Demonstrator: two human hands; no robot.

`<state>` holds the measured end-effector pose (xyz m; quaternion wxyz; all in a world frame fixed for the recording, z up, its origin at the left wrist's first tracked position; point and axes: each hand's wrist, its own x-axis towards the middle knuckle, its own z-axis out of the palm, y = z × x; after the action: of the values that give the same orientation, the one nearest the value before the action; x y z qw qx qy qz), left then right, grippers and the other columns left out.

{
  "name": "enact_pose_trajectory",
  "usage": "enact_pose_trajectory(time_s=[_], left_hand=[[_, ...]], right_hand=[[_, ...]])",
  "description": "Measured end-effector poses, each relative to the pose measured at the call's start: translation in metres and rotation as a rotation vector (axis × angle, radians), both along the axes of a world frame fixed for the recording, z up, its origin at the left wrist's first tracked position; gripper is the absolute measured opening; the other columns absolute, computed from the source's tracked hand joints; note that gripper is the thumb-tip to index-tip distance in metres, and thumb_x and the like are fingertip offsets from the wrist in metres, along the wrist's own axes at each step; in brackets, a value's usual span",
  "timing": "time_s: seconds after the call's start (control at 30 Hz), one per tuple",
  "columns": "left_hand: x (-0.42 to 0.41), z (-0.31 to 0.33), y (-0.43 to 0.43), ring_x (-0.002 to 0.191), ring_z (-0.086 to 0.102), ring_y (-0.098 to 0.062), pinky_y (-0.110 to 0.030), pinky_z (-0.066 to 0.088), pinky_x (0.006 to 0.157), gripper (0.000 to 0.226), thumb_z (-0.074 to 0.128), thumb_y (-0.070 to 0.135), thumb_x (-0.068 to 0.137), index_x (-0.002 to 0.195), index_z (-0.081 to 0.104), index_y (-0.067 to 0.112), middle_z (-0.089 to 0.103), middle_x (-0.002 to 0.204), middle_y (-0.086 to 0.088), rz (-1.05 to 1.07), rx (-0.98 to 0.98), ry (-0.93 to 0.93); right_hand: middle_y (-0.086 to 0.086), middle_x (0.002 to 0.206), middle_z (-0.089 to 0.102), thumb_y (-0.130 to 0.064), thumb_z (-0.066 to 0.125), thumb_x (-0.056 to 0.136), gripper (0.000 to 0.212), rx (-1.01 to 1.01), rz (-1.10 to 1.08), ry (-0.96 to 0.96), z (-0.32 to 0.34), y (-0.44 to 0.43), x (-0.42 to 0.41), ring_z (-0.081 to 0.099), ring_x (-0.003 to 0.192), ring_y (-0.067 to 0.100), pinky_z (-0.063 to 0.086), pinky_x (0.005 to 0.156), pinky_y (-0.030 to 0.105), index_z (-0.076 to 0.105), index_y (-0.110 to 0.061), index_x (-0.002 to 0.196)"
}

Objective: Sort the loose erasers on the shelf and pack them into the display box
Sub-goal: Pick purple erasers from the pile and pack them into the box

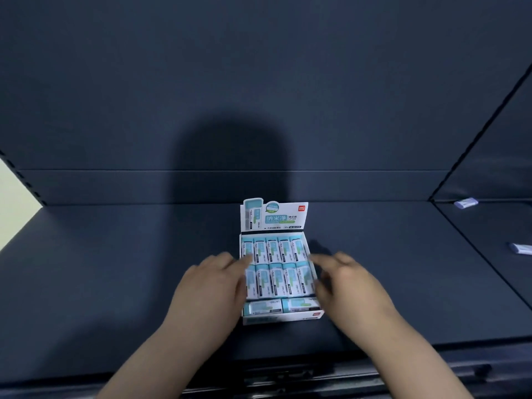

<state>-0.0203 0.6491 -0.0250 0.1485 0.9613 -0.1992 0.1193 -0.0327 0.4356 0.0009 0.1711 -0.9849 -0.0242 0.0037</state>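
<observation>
Item: display box (283, 318), white and teal card, which stood on the dark blue shelf (115, 269) near its front edge, roughly mid-width. Its header card (273, 216) was folded upright at the back, printed face towards the camera.

Contents: erasers (276, 279) in teal-and-white sleeves, packed side by side. There were five in the back row, five in the middle row, and two laid crosswise in the front row. No gaps showed between them.

Left hand (213, 283): at the box's left wall, fingers fairly straight and reaching over the left edge of the packed rows. It was blurred, so contact could not be confirmed. It held nothing.

Right hand (351, 286): at the box's right wall, fingers extended towards it and thumb close to the side. It too was blurred, and nothing was gripped.

The hands were apart, with the box between them.

Other: one loose eraser (466, 203) lay at the back of the adjoining shelf bay to the right, and a second loose eraser (521, 248) lay further forward at the frame's edge, both well apart from the box. A head-shaped shadow (230, 156) fell on the back panel.
</observation>
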Motion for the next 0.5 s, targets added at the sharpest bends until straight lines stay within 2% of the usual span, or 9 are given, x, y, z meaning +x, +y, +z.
enact_pose_trajectory(time_s=[0.07,0.13,0.2,0.27,0.5], left_hand=[[0.005,0.004,-0.001,0.085,0.06,-0.017,-0.032,0.047,0.07,0.044,0.051,0.034,0.093,0.135,0.048,0.023,0.061,0.095,0.004,0.135,-0.001,0.123],[0.007,-0.002,-0.005,0.095,0.057,-0.016,-0.03,0.046,0.081,0.045,0.031,0.039,0.099,0.143,0.032,0.028,0.059,0.108,0.004,0.162,-0.019,0.21],[0.008,-0.009,-0.01,0.092,0.057,-0.015,-0.029,0.045,0.08,0.043,0.026,0.036,0.1,0.143,0.03,0.028,0.059,0.106,0.004,0.153,-0.051,0.262],[0.009,-0.012,-0.012,0.091,0.056,-0.014,-0.028,0.044,0.079,0.045,0.024,0.034,0.101,0.145,0.027,0.025,0.058,0.106,0.003,0.171,-0.049,0.265],[0.003,-0.012,-0.011,0.085,0.056,-0.014,-0.028,0.044,0.076,0.041,0.024,0.033,0.1,0.14,0.032,0.024,0.057,0.098,0.004,0.149,0.032,0.259]], right_hand=[[-0.001,0.117,0.053,-0.032,0.049,0.092,0.045,0.063,-0.116,0.036,-0.004,-0.002,0.004,0.056,0.104,0.021,0.047,0.081,0.028,0.042,-0.03,0.137],[0.001,0.114,0.058,-0.032,0.048,0.093,0.037,0.08,-0.144,0.101,-0.01,0.0,0.006,0.058,0.101,0.023,0.048,0.078,0.03,0.049,-0.027,0.13],[0.002,0.107,0.064,-0.03,0.045,0.093,0.026,0.107,-0.145,0.117,-0.014,0.004,0.006,0.06,0.093,0.025,0.05,0.074,0.031,0.058,-0.028,0.116],[0.002,0.1,0.064,-0.027,0.043,0.092,0.025,0.126,-0.15,0.101,-0.017,0.006,0.005,0.06,0.088,0.026,0.049,0.07,0.031,0.062,-0.026,0.109],[0.004,0.103,0.062,-0.026,0.043,0.093,0.025,0.129,-0.167,0.056,-0.02,0.009,-0.002,0.059,0.091,0.026,0.049,0.071,0.032,0.062,-0.024,0.109]])
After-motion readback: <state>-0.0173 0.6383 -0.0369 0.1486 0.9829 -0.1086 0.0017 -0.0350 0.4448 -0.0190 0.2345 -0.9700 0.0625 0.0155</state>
